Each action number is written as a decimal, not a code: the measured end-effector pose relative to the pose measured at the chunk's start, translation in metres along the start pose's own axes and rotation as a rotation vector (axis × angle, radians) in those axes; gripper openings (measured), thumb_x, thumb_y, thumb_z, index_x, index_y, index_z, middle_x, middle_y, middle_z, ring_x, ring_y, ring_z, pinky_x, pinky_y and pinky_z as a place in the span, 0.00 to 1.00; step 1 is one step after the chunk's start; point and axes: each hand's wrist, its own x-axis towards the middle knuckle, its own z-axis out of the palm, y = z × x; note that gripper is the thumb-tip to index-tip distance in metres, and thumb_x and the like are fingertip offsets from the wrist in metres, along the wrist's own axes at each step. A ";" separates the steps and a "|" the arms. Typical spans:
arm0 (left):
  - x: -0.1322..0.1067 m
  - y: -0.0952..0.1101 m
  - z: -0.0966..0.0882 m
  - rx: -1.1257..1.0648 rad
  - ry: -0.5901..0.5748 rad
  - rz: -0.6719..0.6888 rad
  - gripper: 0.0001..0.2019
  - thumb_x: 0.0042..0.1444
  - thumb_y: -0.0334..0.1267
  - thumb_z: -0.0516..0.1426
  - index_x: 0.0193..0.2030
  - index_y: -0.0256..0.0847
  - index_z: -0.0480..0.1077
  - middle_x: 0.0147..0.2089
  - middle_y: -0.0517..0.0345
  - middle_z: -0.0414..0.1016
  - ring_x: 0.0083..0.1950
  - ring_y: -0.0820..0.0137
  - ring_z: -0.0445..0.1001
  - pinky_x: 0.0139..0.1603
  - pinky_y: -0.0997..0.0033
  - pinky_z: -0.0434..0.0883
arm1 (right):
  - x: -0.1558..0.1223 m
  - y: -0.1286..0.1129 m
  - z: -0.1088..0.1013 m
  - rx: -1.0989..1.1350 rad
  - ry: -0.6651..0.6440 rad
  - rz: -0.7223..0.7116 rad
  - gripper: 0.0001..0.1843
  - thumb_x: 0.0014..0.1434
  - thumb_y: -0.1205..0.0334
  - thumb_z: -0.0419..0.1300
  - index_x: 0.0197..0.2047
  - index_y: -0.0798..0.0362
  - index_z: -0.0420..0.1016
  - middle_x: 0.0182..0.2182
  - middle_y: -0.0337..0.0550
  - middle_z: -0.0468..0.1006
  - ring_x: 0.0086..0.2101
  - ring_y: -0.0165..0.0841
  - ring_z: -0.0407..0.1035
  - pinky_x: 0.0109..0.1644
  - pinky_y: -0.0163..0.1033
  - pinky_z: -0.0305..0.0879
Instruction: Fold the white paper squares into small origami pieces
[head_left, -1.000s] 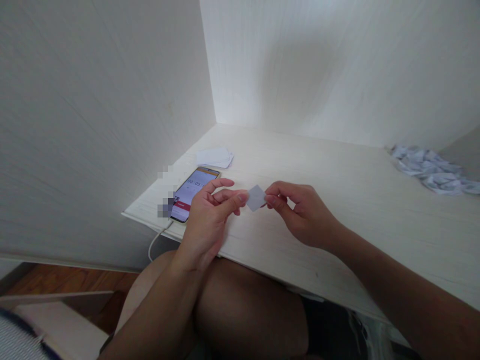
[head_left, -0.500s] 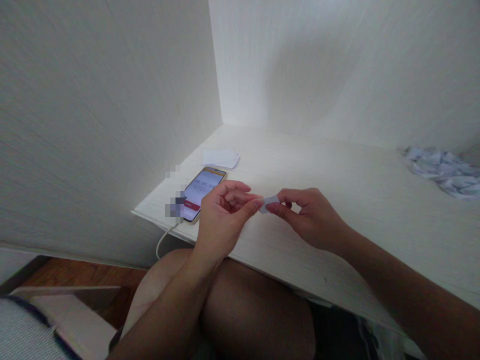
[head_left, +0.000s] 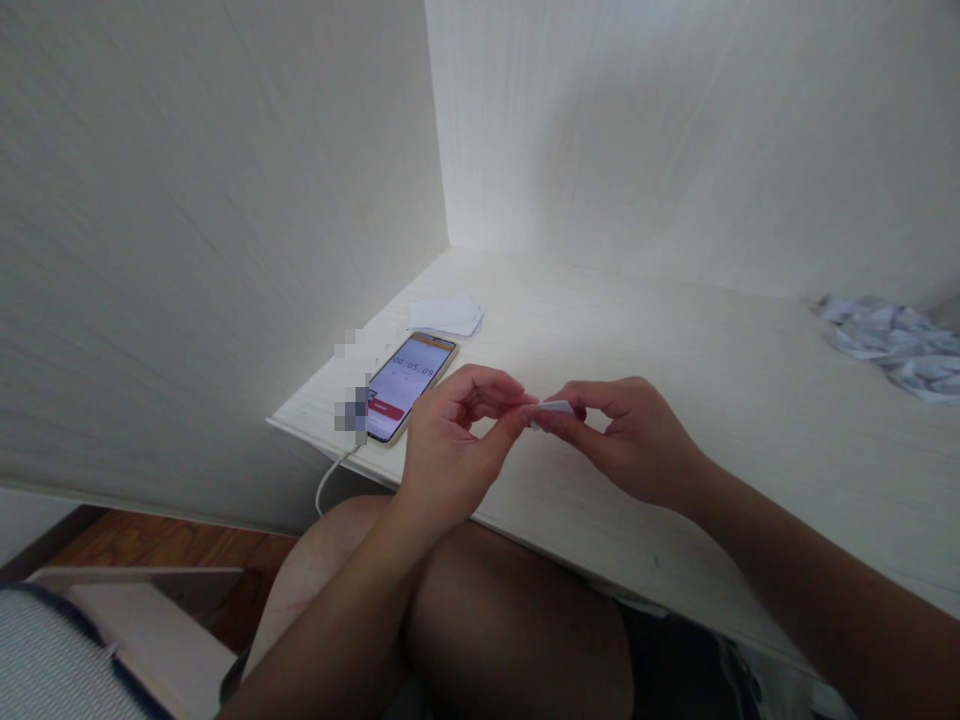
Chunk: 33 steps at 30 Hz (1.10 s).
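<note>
A small folded piece of white paper [head_left: 556, 407] is pinched between my two hands, above the front part of the white desk [head_left: 675, 520]. My left hand [head_left: 465, 435] grips its left end between thumb and fingertips, the other fingers curled. My right hand [head_left: 626, 430] pinches it from the right with thumb and index finger. The fingertips of both hands nearly meet and hide part of the paper. Just left of my left hand lies a phone [head_left: 411, 385] showing a timer.
Behind the phone rests a small stack of white paper slips [head_left: 446, 314]. A white cable [head_left: 330, 477] runs from the phone over the desk edge. At the far right lies a heap of crumpled or folded paper strips [head_left: 892, 340]. White panels [head_left: 225, 200] rise at the left and back.
The paper has turned in my fingers and now shows a thinner face. My left fingertips have shifted slightly right, closer to my right hand.
</note>
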 end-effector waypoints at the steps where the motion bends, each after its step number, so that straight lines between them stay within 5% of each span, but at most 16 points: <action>1: 0.000 0.000 0.000 0.006 -0.006 0.002 0.09 0.51 0.32 0.71 0.36 0.40 0.76 0.33 0.60 0.82 0.34 0.73 0.80 0.37 0.76 0.78 | 0.000 0.000 -0.001 0.002 -0.003 0.002 0.13 0.66 0.57 0.65 0.32 0.54 0.84 0.23 0.36 0.79 0.24 0.26 0.66 0.29 0.33 0.60; 16: 0.003 -0.007 -0.006 0.110 -0.064 0.049 0.06 0.55 0.31 0.68 0.36 0.41 0.76 0.33 0.61 0.81 0.34 0.74 0.79 0.38 0.77 0.77 | 0.002 0.009 -0.003 -0.093 -0.079 0.089 0.16 0.65 0.57 0.63 0.28 0.54 0.83 0.22 0.40 0.82 0.23 0.29 0.69 0.29 0.35 0.58; 25: 0.004 -0.006 -0.011 0.381 -0.166 0.249 0.02 0.60 0.31 0.65 0.39 0.40 0.77 0.36 0.59 0.83 0.35 0.74 0.79 0.39 0.76 0.77 | 0.002 0.007 -0.005 -0.183 -0.078 0.036 0.12 0.65 0.64 0.62 0.32 0.51 0.85 0.24 0.38 0.84 0.21 0.27 0.70 0.31 0.35 0.61; 33: 0.005 -0.008 -0.014 0.400 -0.164 0.202 0.04 0.59 0.30 0.65 0.39 0.41 0.78 0.37 0.58 0.83 0.35 0.71 0.80 0.39 0.72 0.77 | 0.003 0.014 -0.005 -0.153 -0.129 0.084 0.15 0.66 0.59 0.61 0.31 0.52 0.84 0.23 0.39 0.83 0.22 0.28 0.69 0.31 0.35 0.60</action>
